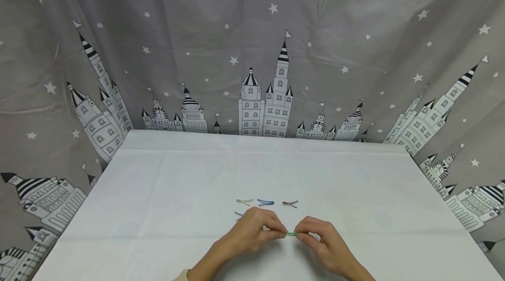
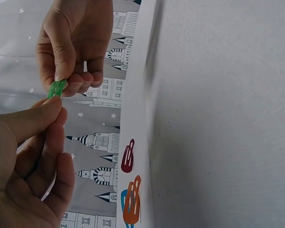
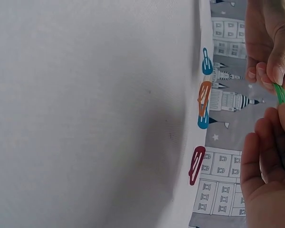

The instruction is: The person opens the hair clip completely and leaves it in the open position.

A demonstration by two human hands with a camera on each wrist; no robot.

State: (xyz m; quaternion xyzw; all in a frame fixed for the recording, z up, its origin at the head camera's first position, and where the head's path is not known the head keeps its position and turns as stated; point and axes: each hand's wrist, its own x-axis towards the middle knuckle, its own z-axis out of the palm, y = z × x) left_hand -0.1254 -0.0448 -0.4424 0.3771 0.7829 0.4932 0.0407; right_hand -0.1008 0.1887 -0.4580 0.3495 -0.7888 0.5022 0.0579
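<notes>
A green snap hair clip (image 1: pixel 291 234) is held between both hands, low over the white table. My left hand (image 1: pixel 256 230) pinches one end between thumb and forefinger, and my right hand (image 1: pixel 325 243) pinches the other end likewise. The fingertips hide both ends of the clip, and its middle shows as green in the left wrist view (image 2: pixel 57 88). Just beyond the hands lie a pale-looking clip (image 1: pixel 244 202), a blue clip (image 1: pixel 266 202) and a dark red clip (image 1: pixel 290 203). Another clip (image 1: pixel 238 214) is partly covered by my left hand.
In the right wrist view, an orange clip (image 3: pixel 204 95) visually overlaps a blue one (image 3: pixel 203 122). The white-covered table (image 1: pixel 177 184) spreads around the hands. A grey curtain (image 1: pixel 221 18) printed with castles and stars hangs behind and beside it.
</notes>
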